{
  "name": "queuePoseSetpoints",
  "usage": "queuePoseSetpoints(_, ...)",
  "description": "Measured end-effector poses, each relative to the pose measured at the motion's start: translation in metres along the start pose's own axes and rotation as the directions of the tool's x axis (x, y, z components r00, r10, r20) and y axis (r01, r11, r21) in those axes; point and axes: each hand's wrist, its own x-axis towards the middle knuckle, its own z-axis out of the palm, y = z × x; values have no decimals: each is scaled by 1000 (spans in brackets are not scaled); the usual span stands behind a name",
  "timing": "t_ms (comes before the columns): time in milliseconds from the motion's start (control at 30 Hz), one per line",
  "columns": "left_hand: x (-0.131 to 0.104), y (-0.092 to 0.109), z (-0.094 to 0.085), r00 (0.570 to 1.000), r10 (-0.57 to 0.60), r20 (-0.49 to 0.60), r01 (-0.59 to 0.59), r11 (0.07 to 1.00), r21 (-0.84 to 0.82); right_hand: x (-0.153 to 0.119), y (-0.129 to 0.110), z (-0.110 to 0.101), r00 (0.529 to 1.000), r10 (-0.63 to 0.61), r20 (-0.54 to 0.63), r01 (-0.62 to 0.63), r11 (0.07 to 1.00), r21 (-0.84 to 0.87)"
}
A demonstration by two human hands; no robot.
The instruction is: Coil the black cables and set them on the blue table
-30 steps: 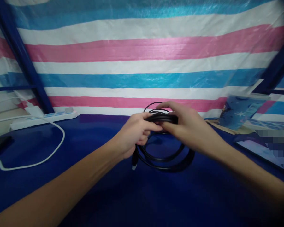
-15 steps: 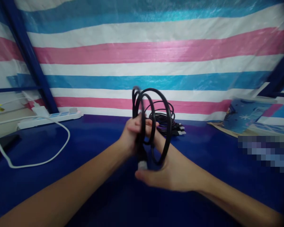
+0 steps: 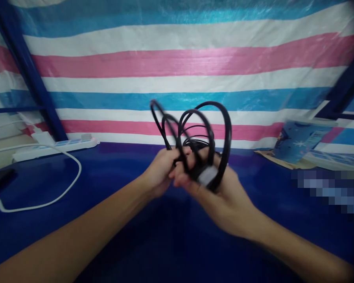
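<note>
A black cable hangs in loose loops between my two hands, above the blue table. My right hand is closed around the coils, and a pale connector lies by its thumb. Close beside it, my left hand pinches part of the same cable, its fingertips nearly meeting the right ones. Motion blurs the loops, and the far end of the cable is hidden. Behind the hands sits a pile of coiled black cables, mostly covered by the held loops and my right hand.
At the back left a white power strip holds a white plug. A white cord curves over the blue table near a dark flat object. At right stands a blue printed package. A striped sheet hangs behind.
My right hand has turned and closed around the coils, which have spread and tilted rightward. The connector has moved up and right. My left hand remains on the cable.
</note>
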Motion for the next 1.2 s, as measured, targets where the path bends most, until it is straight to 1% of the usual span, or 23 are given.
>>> queuePoseSetpoints(67,7,7,-7,992,80,-102,-83,996,-20,4,-4,-5,982,190,2,-185,953,238)
queuePoseSetpoints(133,10,17,-15,965,224,-134,-217,974,64,9,-7,-12,947,308,88,-316,855,411)
queuePoseSetpoints(233,6,31,-20,930,366,30,-352,867,353,17,-8,-29,873,442,208,-483,717,503)
queuePoseSetpoints(300,1,36,-17,944,301,137,-330,826,456,21,-7,-39,805,523,279,-590,661,463)
queuePoseSetpoints(333,-1,37,-14,958,248,147,-288,842,456,22,-6,-43,782,553,289,-621,649,439)
queuePoseSetpoints(367,-3,36,-11,972,199,125,-234,875,424,23,-5,-45,775,571,269,-628,650,428)
queuePoseSetpoints(433,-3,33,-7,989,147,14,-145,945,292,24,1,-45,801,577,160,-579,680,450)
queuePoseSetpoints(500,0,28,-6,983,145,-110,-129,982,139,23,9,-38,823,567,37,-508,704,497)
queuePoseSetpoints(567,5,22,-7,968,136,-210,-135,991,15,20,16,-27,820,571,-28,-467,696,546)
queuePoseSetpoints(667,11,12,-10,942,32,-335,-83,987,-139,17,21,-16,804,590,-76,-455,692,561)
queuePoseSetpoints(733,12,8,-10,944,-24,-328,-35,984,-173,18,21,-17,790,605,-98,-477,707,522)
queuePoseSetpoints(800,10,9,-9,979,-23,-200,-5,990,-141,20,21,-28,781,615,-110,-519,737,434)
queuePoseSetpoints(867,3,15,-7,999,-13,29,16,994,-104,22,23,-44,773,631,-64,-587,750,304)
queuePoseSetpoints(900,-2,19,-5,986,-30,163,45,995,-89,23,24,-51,769,639,-12,-621,751,227)
queuePoseSetpoints(933,-8,23,-3,949,-72,307,99,992,-72,23,26,-58,766,640,60,-641,753,148)
queuePoseSetpoints(967,-13,26,0,883,-137,450,173,984,-40,23,27,-63,766,630,130,-641,763,81)
queuePoseSetpoints(1000,-17,28,2,801,-209,561,246,969,10,23,28,-66,774,607,177,-622,782,38)
queuePoseSetpoints(1033,-19,29,4,748,-259,611,289,956,51,23,28,-66,794,577,191,-593,805,32)
queuePoseSetpoints(1067,-19,28,5,756,-270,596,292,954,62,23,28,-65,817,549,176,-565,823,61)
queuePoseSetpoints(1100,-15,26,6,825,-240,512,255,966,42,24,27,-63,835,533,138,-549,828,119)
queuePoseSetpoints(1133,-9,24,6,912,-174,371,184,983,10,25,24,-61,836,539,104,-548,815,186)
queuePoseSetpoints(1167,1,21,5,976,-81,201,85,996,-14,28,22,-59,828,554,86,-556,792,250)
queuePoseSetpoints(1200,14,19,2,997,-6,80,7,1000,-5,31,19,-60,817,572,76,-566,769,297)
